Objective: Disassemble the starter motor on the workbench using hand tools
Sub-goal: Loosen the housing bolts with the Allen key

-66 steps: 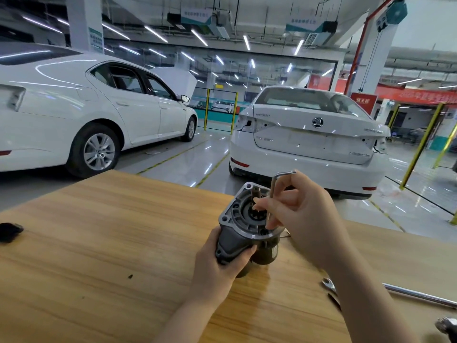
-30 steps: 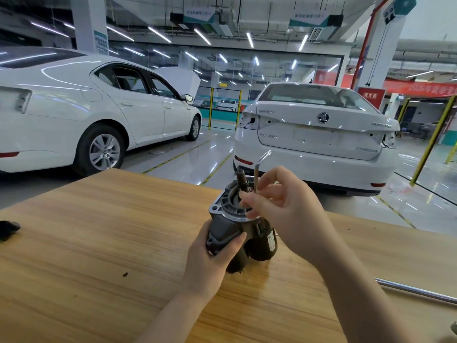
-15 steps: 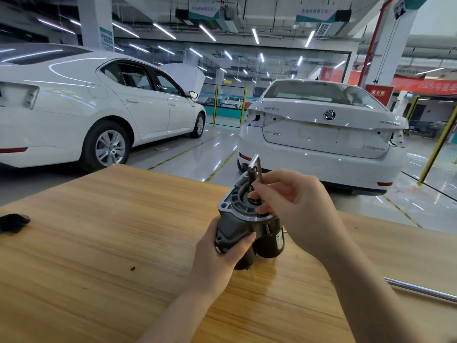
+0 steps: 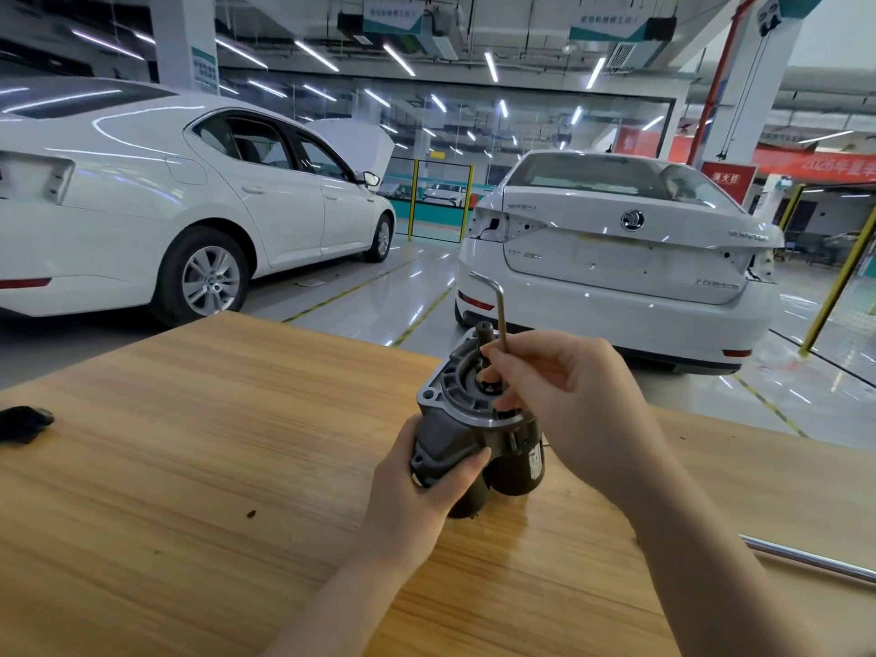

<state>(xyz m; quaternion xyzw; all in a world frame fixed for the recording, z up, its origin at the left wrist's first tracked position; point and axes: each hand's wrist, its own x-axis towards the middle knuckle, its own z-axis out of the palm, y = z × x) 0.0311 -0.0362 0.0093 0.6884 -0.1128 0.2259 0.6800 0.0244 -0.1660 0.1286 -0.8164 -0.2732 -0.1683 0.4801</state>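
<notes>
Starter motor (image 4: 467, 431) gripped upright by left hand (image 4: 419, 507); right hand (image 4: 564, 395) pinches hex key (image 4: 498, 308), loosening a face bolt; next, reseat and turn.

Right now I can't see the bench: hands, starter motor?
Left hand grips starter motor, upright on workbench. Right hand pinches hex key at its flange. Steel rod apart, right.

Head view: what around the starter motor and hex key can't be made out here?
All head view.
- Hex key tip: hidden behind fingers of the right hand.
- Starter motor near side: covered by the left hand.
- Motor label: too small to read.
- Metal rod: cut off by right edge.
- Black object: cut off by left edge, unidentifiable.
</notes>
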